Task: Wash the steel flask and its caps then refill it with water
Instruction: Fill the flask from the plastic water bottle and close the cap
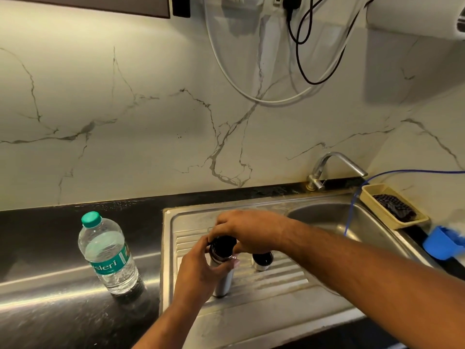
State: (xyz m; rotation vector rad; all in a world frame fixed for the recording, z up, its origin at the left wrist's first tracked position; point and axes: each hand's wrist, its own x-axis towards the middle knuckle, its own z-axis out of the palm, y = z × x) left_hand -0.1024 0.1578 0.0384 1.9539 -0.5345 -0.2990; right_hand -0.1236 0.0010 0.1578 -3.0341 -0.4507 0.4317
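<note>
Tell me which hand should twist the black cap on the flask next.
Right. The right hand sits over the black cap, fingers curled round it, while the left hand grips the flask by its body and steadies it upright on the drainboard.

1. Our left forearm enters bare from the lower edge, and our left hand [198, 270] wraps its fingers and thumb round the steel flask [224, 282] below the neck.
2. Our bare right arm reaches in from the right. Our right hand [247, 230] is palm down, fingers curled round the black cap [222, 246].
</note>
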